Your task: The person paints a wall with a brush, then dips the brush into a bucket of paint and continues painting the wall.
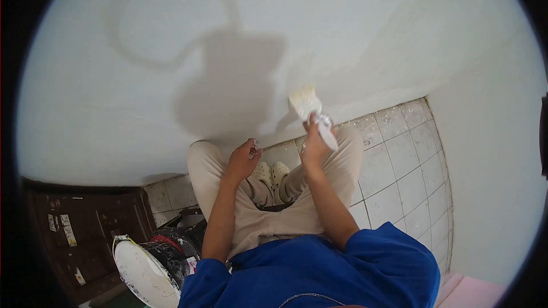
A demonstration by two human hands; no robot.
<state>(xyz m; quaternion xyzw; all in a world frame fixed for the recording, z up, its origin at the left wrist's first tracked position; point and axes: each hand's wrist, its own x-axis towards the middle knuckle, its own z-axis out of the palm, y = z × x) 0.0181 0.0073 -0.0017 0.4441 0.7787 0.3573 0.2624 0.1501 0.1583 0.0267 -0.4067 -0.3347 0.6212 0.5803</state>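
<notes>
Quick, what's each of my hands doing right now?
Left hand: fingers curled, whitish marks on them; can't tell if it holds anything.
Right hand: closed around a paintbrush, bristles pointing away from you.

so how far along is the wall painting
Looks done: the large off-white wall is pale across most of the view, though wet and dry areas can't be told apart.
In hand: the right hand holds a white-handled brush with cream bristles low against it.
Left, probably: the wall's foot, where a dingy line meets the white floor tiles. No plainly unpainted patch shows.
</notes>
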